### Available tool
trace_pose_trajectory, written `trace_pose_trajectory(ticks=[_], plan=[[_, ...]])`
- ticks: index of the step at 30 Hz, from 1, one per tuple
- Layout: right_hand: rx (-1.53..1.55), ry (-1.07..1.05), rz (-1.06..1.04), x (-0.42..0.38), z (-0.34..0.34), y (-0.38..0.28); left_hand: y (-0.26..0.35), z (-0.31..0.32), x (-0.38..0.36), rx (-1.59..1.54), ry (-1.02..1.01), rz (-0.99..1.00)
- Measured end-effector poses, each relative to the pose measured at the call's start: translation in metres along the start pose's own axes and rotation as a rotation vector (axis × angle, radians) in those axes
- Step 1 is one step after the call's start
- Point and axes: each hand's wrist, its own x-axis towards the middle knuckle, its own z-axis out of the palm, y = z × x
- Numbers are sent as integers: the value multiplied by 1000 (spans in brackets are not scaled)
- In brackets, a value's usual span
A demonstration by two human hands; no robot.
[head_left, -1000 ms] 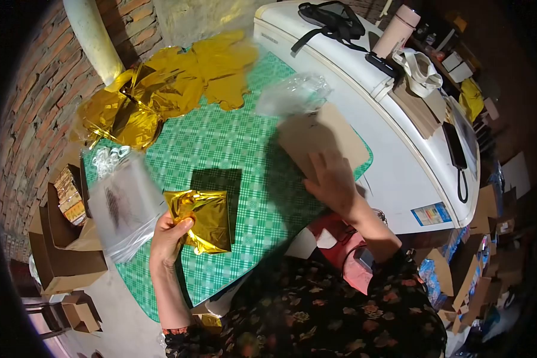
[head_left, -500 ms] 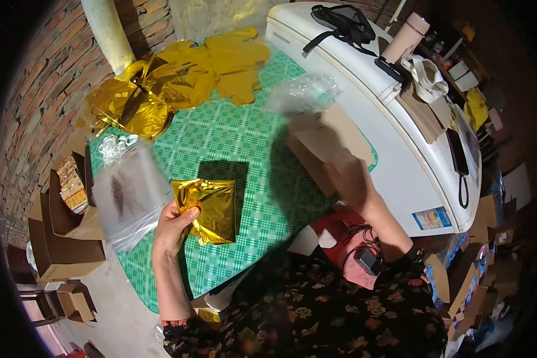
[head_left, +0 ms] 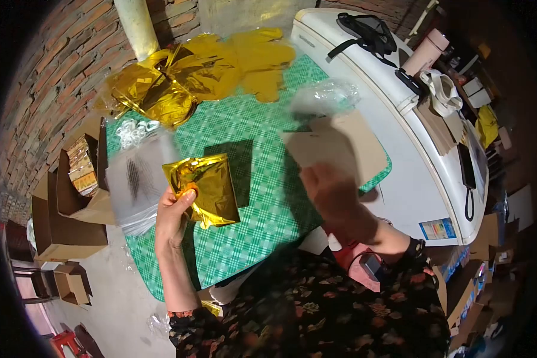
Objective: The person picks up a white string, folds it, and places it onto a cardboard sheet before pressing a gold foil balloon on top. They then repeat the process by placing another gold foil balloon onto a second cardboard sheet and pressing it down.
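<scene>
- The gold foil packet (head_left: 216, 186) is the landmark here: it is held over the near part of the green-checked counter (head_left: 268, 200), its shadow falling past its far right edge. Whether its underside touches the cloth I cannot tell.
- The left hand (head_left: 174, 218) is at the packet's near left corner, thumb pressed on top and the other fingers mostly hidden beneath; the grip is closed on the foil and has stayed so through the last second, with the packet now tilted slightly.
- The right hand (head_left: 337, 194), to the right of the packet, is blurred and in shade at the near edge of the cardboard (head_left: 355, 143). How far its fingers are open, and whether they have hold of a piece, I cannot tell.
- What has changed: a second ago that hand was spread over the cardboard; now a part of the cardboard reaches farther toward the packet, as if one piece has slid off another.
- For the work, this suggests the right hand is busy with the cardboard while the left merely keeps the packet ready.
- Left of the packet lie clear plastic sleeves (head_left: 134, 185); beyond it, heaped gold foil (head_left: 212, 68); beyond and right, a clear plastic bag (head_left: 331, 95).
</scene>
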Motion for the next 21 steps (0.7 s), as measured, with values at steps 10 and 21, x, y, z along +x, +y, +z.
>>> trace_pose_trajectory(ticks=[10, 21], plan=[[522, -7, -148, 16, 40, -64, 19, -37, -1, -107, 115, 246], [284, -537, -213, 67, 116, 16, 27, -58, -5, -304, 226, 342]])
